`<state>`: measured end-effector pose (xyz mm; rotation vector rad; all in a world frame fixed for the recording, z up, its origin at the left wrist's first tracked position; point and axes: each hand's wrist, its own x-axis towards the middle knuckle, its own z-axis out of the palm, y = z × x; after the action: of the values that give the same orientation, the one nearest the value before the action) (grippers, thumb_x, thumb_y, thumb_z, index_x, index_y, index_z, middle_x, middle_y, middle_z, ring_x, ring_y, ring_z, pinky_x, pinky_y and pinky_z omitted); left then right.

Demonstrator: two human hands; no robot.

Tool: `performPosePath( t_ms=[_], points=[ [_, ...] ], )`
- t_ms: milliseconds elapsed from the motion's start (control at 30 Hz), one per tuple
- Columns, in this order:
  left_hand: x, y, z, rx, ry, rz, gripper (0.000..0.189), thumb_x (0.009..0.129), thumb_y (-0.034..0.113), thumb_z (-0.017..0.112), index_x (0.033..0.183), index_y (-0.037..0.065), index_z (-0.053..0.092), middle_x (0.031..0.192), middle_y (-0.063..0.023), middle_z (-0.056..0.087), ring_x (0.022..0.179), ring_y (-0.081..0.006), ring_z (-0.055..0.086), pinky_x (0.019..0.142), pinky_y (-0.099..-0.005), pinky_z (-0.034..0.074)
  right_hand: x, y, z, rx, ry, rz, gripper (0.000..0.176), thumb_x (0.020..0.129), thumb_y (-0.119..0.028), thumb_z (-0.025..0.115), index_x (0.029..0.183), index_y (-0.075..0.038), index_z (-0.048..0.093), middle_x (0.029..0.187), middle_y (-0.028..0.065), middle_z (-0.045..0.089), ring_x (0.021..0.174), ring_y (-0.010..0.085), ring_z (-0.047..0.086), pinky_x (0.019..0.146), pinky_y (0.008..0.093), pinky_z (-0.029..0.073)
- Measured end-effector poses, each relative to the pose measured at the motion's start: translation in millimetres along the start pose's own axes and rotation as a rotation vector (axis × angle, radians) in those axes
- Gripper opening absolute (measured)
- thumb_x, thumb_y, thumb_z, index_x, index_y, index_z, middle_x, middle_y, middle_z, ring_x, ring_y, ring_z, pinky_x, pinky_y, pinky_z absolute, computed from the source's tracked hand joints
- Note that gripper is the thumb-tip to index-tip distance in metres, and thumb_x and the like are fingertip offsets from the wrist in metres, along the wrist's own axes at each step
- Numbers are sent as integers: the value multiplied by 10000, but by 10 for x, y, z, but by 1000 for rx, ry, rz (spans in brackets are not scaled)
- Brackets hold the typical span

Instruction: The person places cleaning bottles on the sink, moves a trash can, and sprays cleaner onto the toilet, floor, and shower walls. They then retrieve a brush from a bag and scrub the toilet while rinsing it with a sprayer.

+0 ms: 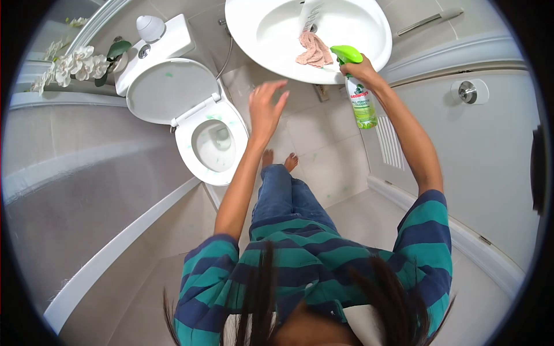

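Note:
A spray bottle of all-purpose cleaner with a bright green trigger head hangs upright from my right hand, just in front of the sink's edge. My fingers are wrapped around its neck. My left hand is raised in the air between the toilet and the sink, fingers apart and holding nothing. A pink cloth lies crumpled in the white sink, near the drain. Green spots of liquid dot the open toilet, on its seat, in the bowl and on the raised lid.
On the toilet tank stands a white rounded object. White flowers are beside it at the left. A grey door with a round knob is on the right. A glass panel runs along the left.

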<state>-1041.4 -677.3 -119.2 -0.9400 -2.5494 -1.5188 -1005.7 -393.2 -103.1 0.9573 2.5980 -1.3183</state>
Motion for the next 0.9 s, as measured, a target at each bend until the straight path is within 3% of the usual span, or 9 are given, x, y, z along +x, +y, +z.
performPosePath(
  t_ms=[67,200,300,433,533,633,733,767,900],
  points=[
    [464,-5,296,121,-80,72,257,750,154,637,1002,104,620,945,-66,605,931,-236,547,810,-370,380,134,61,2,-96,76,53,261,549,-157,616,764,-10,611,731,114,621,644,197,566,603,311,441],
    [1152,-286,1092,541,-366,135,293,721,136,628,1013,123,608,979,-80,568,930,-263,543,767,-411,424,247,-20,-187,121,16,100,231,566,-124,610,762,-3,608,722,86,607,647,183,550,603,301,440],
    [1328,-684,1652,662,-427,224,265,750,156,583,1012,134,604,1012,-96,557,934,-278,546,735,-434,446,466,162,-184,222,-33,-53,254,576,-123,611,800,-3,613,726,71,600,662,179,543,616,294,441],
    [1507,-931,1964,751,-480,398,211,765,186,551,939,86,616,1008,-96,581,888,-272,575,711,-428,460,462,-7,-284,128,8,15,314,580,-133,617,870,-13,622,769,88,625,713,170,570,645,285,450],
    [1874,-769,2129,78,-592,135,180,785,188,561,890,55,621,915,-92,621,816,-239,593,680,-377,470,395,-30,-404,114,70,23,298,597,-115,613,878,-17,623,753,88,627,695,162,575,636,278,452],
    [2107,-255,1845,-831,-625,-567,259,833,249,543,918,11,600,766,-83,605,736,-173,574,659,-303,467,297,-11,-681,156,-3,56,278,610,-106,610,873,-16,620,725,78,616,679,157,569,643,278,451],
    [2134,-662,1850,-239,-810,-502,332,819,259,560,1022,-4,570,888,-115,630,810,-220,604,744,-313,479,305,33,-742,103,-13,56,277,615,-133,605,873,-34,626,754,92,629,706,194,592,658,303,459],
    [1979,-744,1810,115,-698,-316,402,810,271,571,1103,-3,543,1000,-165,625,895,-265,613,813,-332,471,325,54,-733,15,6,27,276,617,-147,600,871,-41,627,772,101,634,720,219,598,666,318,460],
    [1763,-749,1378,129,-557,-377,436,783,266,608,1139,23,537,1021,-170,625,932,-288,607,823,-353,463,403,77,-644,-225,77,-22,260,621,-198,584,841,-68,631,847,136,644,793,316,603,713,378,461]
  ],
)
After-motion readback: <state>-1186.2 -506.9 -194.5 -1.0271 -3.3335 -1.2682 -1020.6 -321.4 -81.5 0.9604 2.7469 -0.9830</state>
